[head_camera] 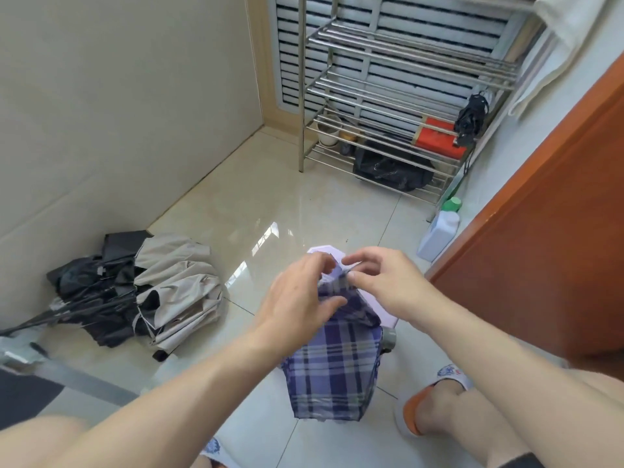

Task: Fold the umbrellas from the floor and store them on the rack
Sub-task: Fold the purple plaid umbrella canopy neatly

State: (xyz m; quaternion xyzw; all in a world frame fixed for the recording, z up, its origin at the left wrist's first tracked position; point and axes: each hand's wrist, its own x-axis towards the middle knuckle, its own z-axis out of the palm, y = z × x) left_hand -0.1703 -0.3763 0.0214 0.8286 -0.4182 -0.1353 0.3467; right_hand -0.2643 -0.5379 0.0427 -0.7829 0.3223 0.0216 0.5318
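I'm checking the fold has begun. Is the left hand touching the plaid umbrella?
Touching. The head view shows the left hand gripping the plaid umbrella near its top, thumb pressed on the fabric, while the right hand pinches the same gathered cloth.

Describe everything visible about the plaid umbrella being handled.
The plaid umbrella is collapsed, its purple, white and dark checked fabric canopy hanging loose and wrinkled toward the floor. The left hand grips its upper part while the right hand pinches fabric at the top. It is held above the tiles, before a lavender object.
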